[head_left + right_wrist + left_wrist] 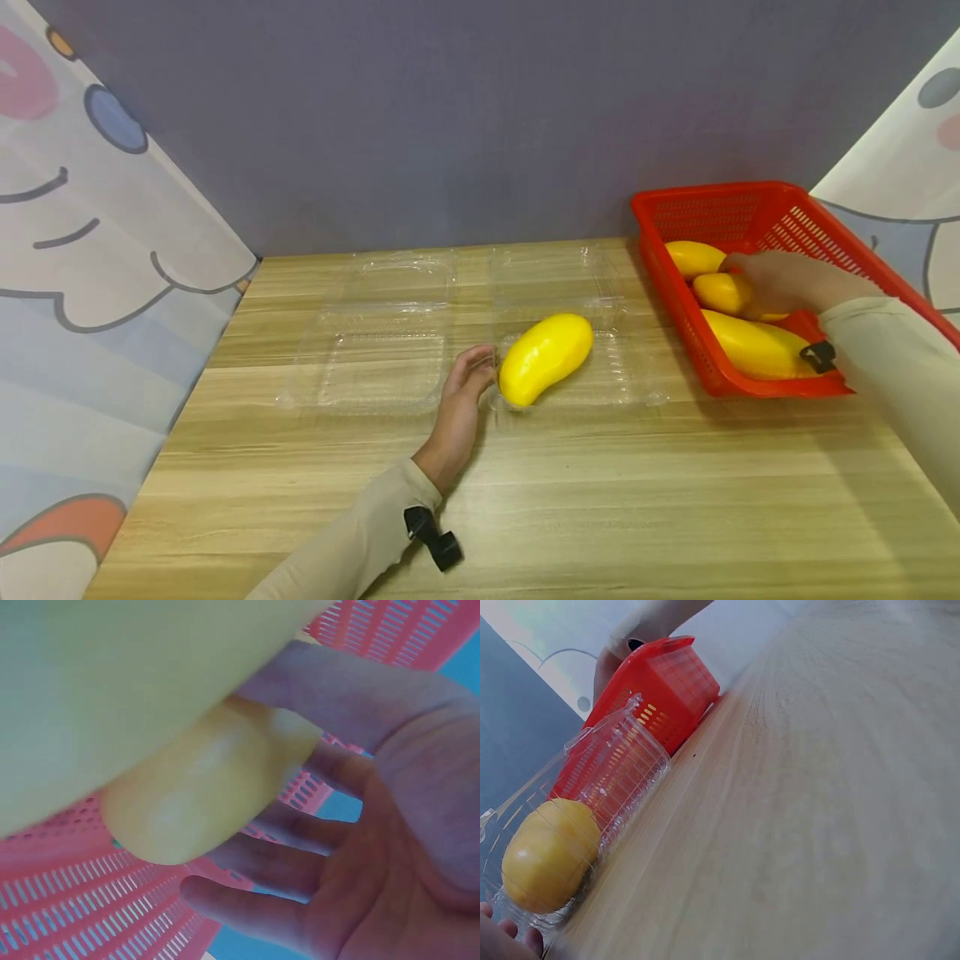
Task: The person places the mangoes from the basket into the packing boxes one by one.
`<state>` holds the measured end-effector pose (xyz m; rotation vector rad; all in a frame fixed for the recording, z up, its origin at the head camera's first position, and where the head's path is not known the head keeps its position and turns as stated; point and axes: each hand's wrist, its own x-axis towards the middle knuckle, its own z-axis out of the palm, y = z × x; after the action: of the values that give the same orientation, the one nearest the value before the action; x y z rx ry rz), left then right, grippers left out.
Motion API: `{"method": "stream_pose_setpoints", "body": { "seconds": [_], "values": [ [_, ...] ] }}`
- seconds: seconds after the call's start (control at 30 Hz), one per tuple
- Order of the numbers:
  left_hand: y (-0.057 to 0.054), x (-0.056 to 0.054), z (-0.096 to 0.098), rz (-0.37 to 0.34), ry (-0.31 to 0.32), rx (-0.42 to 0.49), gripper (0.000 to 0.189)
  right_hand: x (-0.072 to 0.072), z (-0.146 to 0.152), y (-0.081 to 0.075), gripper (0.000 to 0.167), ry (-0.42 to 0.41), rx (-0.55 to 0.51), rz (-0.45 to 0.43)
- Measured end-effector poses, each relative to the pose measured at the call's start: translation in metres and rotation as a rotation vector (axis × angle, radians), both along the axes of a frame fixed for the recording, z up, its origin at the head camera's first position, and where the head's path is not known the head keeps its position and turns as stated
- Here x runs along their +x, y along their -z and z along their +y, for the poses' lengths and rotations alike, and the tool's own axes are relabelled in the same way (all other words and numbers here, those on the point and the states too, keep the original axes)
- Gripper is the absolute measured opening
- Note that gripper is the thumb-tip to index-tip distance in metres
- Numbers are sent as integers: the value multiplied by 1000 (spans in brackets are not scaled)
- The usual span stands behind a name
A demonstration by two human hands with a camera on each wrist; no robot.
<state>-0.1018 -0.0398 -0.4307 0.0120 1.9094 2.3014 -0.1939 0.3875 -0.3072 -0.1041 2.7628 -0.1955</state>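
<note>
A glossy yellow mango [546,358] lies in the right-hand clear plastic clamshell box [615,367]. At that box's left edge, my left hand [459,408] holds the rim, with its fingertips [508,928] beside the plastic in the left wrist view. My right hand [776,283] reaches into the red basket [712,367]. Its thumb and fingers lie around one end of a smaller mango [202,780]; the thumb tip is hidden behind a large mango [112,690] close to the camera.
Another clear clamshell box [382,367] stands open on the left, its lid folded back. More mangoes [757,346] fill the basket at the table's right side. A grey wall [450,125] borders the wooden table [600,508] at the back.
</note>
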Motion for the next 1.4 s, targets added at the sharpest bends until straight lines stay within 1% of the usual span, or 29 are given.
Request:
{"method": "stream_pose_setpoints", "body": {
  "seconds": [0.1,0.27,0.43,0.63,0.93,1.1,1.27,1.4],
  "values": [
    [0,0,0,-5,-3,-2,37,-1,1,-1,75,-67,71,57],
    [1,-1,0,2,-9,-11,38,0,3,-5,83,-68,89,87],
    [1,-2,0,5,-4,-3,38,4,4,-12,87,-42,84,125],
    [2,-3,0,7,-1,5,38,9,2,-24,89,-58,124,153],
    [2,-1,-1,6,-1,-5,37,20,-9,-41,89,-92,166,164],
    [1,-2,-3,4,-3,-8,37,25,-16,-49,85,-108,181,168],
    [1,-3,-3,-5,-6,-7,36,28,-21,-50,85,-117,175,194],
    [1,-4,-3,2,-17,-13,37,31,-26,-49,86,-121,160,225]
  ]
}}
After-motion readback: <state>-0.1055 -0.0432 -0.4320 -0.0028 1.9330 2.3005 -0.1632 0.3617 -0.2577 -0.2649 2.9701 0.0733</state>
